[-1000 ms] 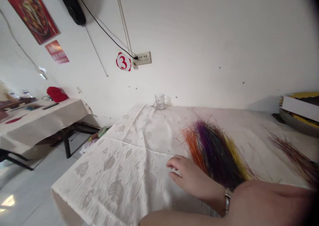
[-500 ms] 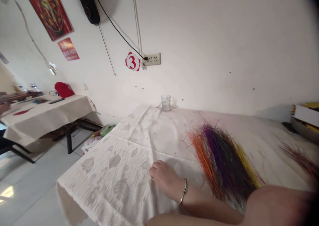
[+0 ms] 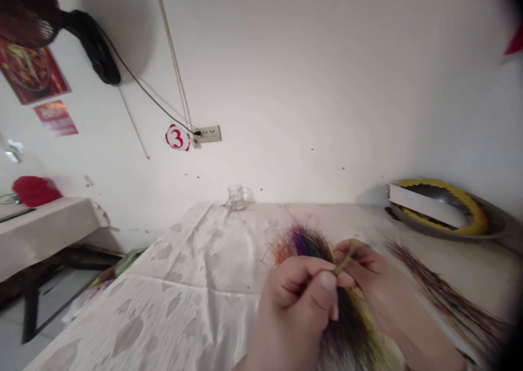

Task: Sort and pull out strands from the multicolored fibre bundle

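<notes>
- Left hand (image 3: 296,300): narrow grip, thumb and fingers pinching a thin yellow-green strand (image 3: 345,260).
- Right hand (image 3: 368,273): narrow grip, fingertips on that same strand (its tip shows between the hands).
- A bushy bundle of dyed fibres (image 3: 304,244), orange, purple, yellow and black, lies beneath the hands on the cloth-covered desk (image 3: 171,305).
- Reddish-brown fibres (image 3: 441,295) lie to the right.

- Bright, even indoor light fills the frame, without harsh glare.
- A wall fan (image 3: 92,47) throws a soft shadow on the white wall (image 3: 310,77) at upper left.
- Dark vignetting closes the right corners.
- Wide-lens distortion bends the tablecloth (image 3: 175,305) toward the edges.
- Slight blur softens the left hand (image 3: 294,300) and right hand (image 3: 368,273).
</notes>
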Available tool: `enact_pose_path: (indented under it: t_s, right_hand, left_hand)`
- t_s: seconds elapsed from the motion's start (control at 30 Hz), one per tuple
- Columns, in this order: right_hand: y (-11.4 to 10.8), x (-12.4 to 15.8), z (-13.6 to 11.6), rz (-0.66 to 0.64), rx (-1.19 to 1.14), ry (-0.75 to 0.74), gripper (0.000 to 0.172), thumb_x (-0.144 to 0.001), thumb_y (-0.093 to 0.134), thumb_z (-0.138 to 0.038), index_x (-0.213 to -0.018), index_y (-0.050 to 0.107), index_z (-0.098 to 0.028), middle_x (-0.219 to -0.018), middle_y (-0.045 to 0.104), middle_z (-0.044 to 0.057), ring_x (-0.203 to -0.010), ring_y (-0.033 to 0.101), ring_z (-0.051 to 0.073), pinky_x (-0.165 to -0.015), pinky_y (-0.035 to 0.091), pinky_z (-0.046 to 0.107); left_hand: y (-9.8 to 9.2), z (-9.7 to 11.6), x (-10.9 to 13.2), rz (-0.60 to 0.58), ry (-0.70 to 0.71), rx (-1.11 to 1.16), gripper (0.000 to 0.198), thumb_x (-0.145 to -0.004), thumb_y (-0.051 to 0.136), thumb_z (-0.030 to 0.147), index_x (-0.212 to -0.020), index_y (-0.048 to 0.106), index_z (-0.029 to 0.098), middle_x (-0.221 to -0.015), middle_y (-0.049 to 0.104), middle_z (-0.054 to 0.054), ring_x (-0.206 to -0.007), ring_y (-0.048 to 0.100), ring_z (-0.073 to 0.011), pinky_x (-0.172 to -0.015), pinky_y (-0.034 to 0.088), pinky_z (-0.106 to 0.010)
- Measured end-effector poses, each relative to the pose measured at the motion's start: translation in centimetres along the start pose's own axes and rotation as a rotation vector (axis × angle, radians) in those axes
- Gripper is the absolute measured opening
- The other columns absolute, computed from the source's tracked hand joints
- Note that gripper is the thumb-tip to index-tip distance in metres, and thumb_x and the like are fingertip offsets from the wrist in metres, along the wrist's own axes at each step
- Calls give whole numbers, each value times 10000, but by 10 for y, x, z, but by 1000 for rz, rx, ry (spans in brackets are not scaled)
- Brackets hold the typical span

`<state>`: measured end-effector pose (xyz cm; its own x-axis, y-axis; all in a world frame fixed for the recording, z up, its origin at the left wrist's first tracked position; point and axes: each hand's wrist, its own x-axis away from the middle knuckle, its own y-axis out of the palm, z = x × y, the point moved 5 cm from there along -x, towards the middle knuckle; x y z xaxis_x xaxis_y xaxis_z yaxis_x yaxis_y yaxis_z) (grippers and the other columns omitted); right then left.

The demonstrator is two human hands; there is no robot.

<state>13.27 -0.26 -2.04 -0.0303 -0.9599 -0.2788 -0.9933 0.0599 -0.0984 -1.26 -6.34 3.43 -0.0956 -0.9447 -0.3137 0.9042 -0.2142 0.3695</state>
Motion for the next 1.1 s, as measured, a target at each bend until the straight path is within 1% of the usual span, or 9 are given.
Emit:
enact_pose_path:
  t_s: [0.07, 0.17, 0.3, 0.53, 0.63, 0.7, 0.87, 0.97, 1.1]
  right_hand:
    - [-19, 4, -10, 16, 41, 13, 114, -839, 563, -339, -831, 582, -228, -675, 572, -17, -623, 537, 172, -558, 431, 280]
    - [-26, 15, -40, -30, 173, -182, 123, -858, 527, -308, -833, 616, -227, -804, 617, 15, -765, 576, 190, -697, 456, 311]
    - [-22, 26, -65, -130, 261, -327, 204, -860, 475, -195, -705, 605, -217, -752, 595, 17, -712, 579, 170, -641, 457, 289]
    - [-25, 31, -68, -179, 375, -421, 238, -876, 469, -122, -900, 669, -248, -806, 594, 7, -738, 607, 147, -665, 481, 272]
    - [-23, 33, -69, -223, 422, -416, 252, -888, 467, -100, -863, 667, -251, -804, 568, 2, -719, 597, 134, -646, 477, 258]
    - [-21, 35, -69, -251, 434, -406, 258, -901, 455, -99, -835, 658, -243, -798, 553, 1, -703, 588, 128, -622, 472, 251]
    - [-19, 38, -67, -261, 449, -405, 236, -917, 444, -127, -892, 640, -255, -823, 559, -1, -714, 593, 130, -609, 476, 254]
    - [-18, 40, -67, -234, 459, -412, 222, -917, 436, -136, -901, 626, -252, -835, 571, 2, -740, 600, 139, -633, 483, 272]
    - [-16, 43, -66, -211, 491, -408, 224, -930, 416, -140, -924, 609, -254, -859, 575, 1, -760, 600, 140, -665, 489, 287]
  left_hand:
    - [-2, -14, -5, 16, -100, 11, 301, -753, 707, 465, -786, 715, 166, -522, 486, 35, -430, 312, -49, -409, 198, -209]
    - [3, -31, -8, -22, -180, -17, 309, -743, 720, 458, -790, 723, 152, -540, 492, 40, -407, 287, -24, -397, 166, -200]
    - [10, -43, -10, -63, -229, -37, 332, -734, 724, 471, -776, 703, 143, -528, 500, 46, -384, 277, -16, -386, 164, -198]
    - [8, -42, -13, -64, -225, -17, 288, -765, 716, 415, -765, 582, 160, -508, 546, 45, -383, 292, -25, -388, 173, -192]
    - [10, -41, -14, -95, -215, 30, 284, -776, 714, 382, -902, 541, 196, -520, 583, 50, -390, 324, -36, -398, 185, -185]
    - [10, -39, -14, -99, -206, 31, 287, -782, 708, 383, -913, 531, 199, -519, 588, 52, -389, 313, -36, -398, 180, -185]
    - [7, -29, -12, -35, -93, -165, 252, -792, 695, 383, -768, 546, 180, -547, 596, 30, -430, 313, -48, -417, 196, -199]
    - [3, -24, -11, -1, -57, -285, 208, -824, 659, 361, -774, 564, 183, -615, 600, 21, -480, 344, -61, -448, 229, -208]
    - [1, -24, -10, -2, -57, -312, 168, -837, 633, 351, -804, 568, 200, -646, 571, 32, -508, 352, -75, -478, 260, -219]
